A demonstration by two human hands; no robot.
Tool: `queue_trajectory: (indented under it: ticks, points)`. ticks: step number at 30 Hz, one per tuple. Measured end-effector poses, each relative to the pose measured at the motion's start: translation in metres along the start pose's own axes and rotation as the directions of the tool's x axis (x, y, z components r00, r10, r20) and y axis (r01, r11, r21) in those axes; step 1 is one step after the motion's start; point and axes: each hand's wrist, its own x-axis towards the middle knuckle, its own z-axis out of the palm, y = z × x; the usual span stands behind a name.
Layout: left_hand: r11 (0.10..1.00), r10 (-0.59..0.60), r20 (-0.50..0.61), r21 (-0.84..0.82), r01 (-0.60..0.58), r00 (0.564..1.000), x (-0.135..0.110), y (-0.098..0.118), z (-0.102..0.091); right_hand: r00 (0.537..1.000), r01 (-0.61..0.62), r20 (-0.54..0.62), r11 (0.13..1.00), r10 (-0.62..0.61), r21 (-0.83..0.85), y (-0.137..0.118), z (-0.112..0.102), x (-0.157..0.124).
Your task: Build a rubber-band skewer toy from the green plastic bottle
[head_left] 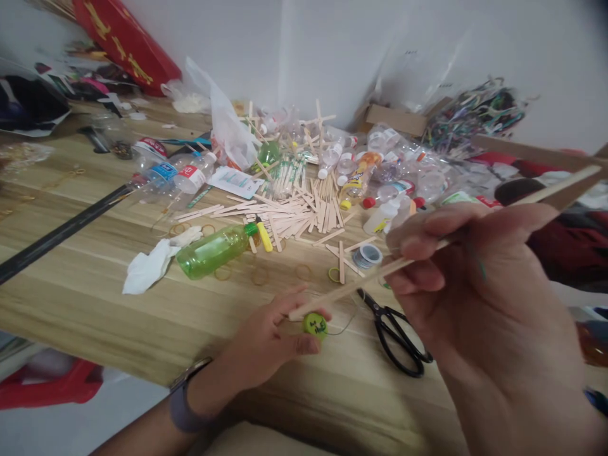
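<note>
— Over the near half of the desk, what is being held up?
— Nearest the camera, the right hand is being raised, and its fingers are being closed narrowly round a long wooden stick.
— Where is the stick being pointed?
— Down and leftward, with its low end being rested against the left hand, just above the desk.
— What is being left lying about?
— A pile of craft sticks farther back, a green bottle on its side to the left, and black scissors between the two hands.
— And in the left fingers?
— A small green cap is being pinched between thumb and fingers, just under the stick's end.
</note>
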Motion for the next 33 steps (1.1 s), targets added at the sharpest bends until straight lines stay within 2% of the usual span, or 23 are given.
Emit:
queue_trajectory:
  ticks: [3,6,8,10,14,18,22,29,33]
  points:
    - [0.996,-0.001,0.009,-0.084,0.002,1.0,0.001,-0.001,0.005,0.998,-0.001,0.063,1.0,-0.001,0.031,0.002,0.011,0.002]
    - [0.998,0.002,-0.013,-0.065,-0.003,1.0,0.0,-0.001,0.007,0.987,0.024,0.158,0.999,-0.031,0.043,0.009,0.013,0.001]
    - [1.0,-0.004,-0.024,-0.03,0.004,1.0,-0.002,0.001,0.006,0.977,0.028,0.209,1.0,-0.027,-0.004,0.016,0.008,-0.002]
    - [0.999,-0.032,-0.01,-0.031,0.032,0.999,-0.003,0.002,0.005,0.98,0.039,0.199,0.995,-0.02,-0.094,0.024,-0.002,-0.005]
    - [0.976,-0.11,0.035,-0.185,0.114,0.993,-0.004,0.001,0.005,0.982,0.04,0.189,0.972,0.004,-0.232,0.037,-0.025,-0.013]
    - [0.946,-0.11,0.054,-0.3,0.121,0.992,-0.004,-0.004,0.008,0.986,0.042,0.168,0.961,0.004,-0.272,0.039,-0.034,-0.018]
    - [0.96,-0.125,0.038,-0.247,0.131,0.991,-0.004,-0.008,0.007,0.991,0.065,0.128,0.948,-0.026,-0.31,0.036,-0.036,-0.018]
    - [0.99,-0.12,-0.007,-0.08,0.119,0.993,-0.006,-0.003,0.006,0.984,0.085,0.176,0.908,-0.012,-0.411,0.037,-0.041,-0.019]
    - [0.99,-0.123,-0.003,-0.069,0.122,0.992,-0.006,0.001,0.005,0.986,0.086,0.165,0.896,-0.015,-0.436,0.036,-0.04,-0.019]
